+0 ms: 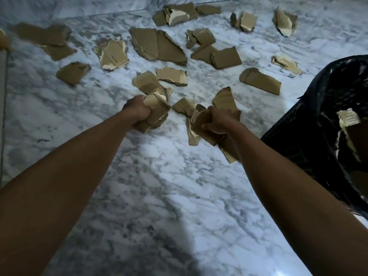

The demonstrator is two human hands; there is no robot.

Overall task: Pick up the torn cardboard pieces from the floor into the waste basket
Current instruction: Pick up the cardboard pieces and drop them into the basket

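Marble floor still strewn across its far half with torn cardboard pieces, well over a dozen, from a broad flat slab near the middle down to small curled scraps toward the far right. Nearer stretch of floor bare of cardboard.

Waste basket, dark mesh with a black liner, standing at the right edge; at least one pale torn piece already inside. So: started, but judged far from done, with most of the litter yet to gather.

Left hand clenched round a thick wad of cardboard, fingers curled tight. Right hand likewise gripping a bundle, several ragged strips hanging below it, just beside the basket's wall.

Probably next: both handfuls into the basket, then back for the far scatter, many more trips by the look of it.
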